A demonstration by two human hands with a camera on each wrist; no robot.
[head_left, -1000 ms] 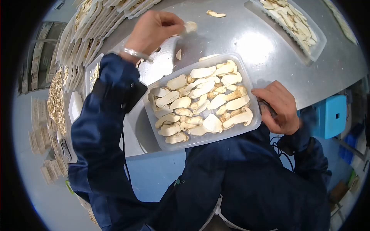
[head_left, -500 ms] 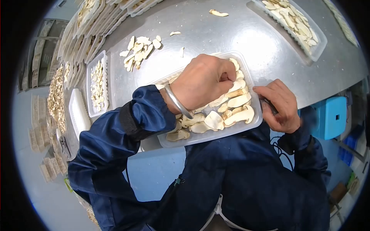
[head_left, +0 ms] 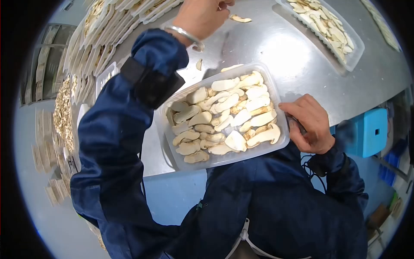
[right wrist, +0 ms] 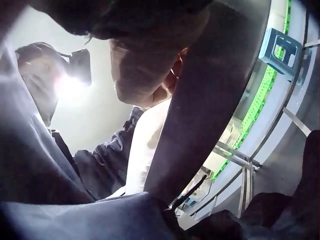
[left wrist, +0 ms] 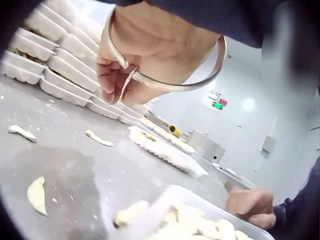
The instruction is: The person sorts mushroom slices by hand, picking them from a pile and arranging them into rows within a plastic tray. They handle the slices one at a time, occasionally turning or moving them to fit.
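At the top of the head view, the left hand (head_left: 202,18) is away from the tray over the metal table. In the left wrist view that hand (left wrist: 150,55) pinches a thin pale slice (left wrist: 128,84) between thumb and fingers. A clear plastic tray (head_left: 281,93) holds rows of pale mushroom slices (head_left: 226,102). Beside the tray's right rim, the right hand (head_left: 309,124) has curled fingers around a dark object, mostly hidden, with a fingertip at the rim. The right wrist view shows this hand (right wrist: 142,75) in shadow.
A second tray of slices (head_left: 330,28) stands at upper right. Stacked trays (head_left: 92,41) rise at upper left. Loose slices (head_left: 240,18) lie on the metal table (head_left: 241,43). A blue box (head_left: 373,131) is below the table at right.
The left hand went from the upper-left table to above the tray, then away to the table's top. The tray has shifted slightly; the right hand stays beside it.
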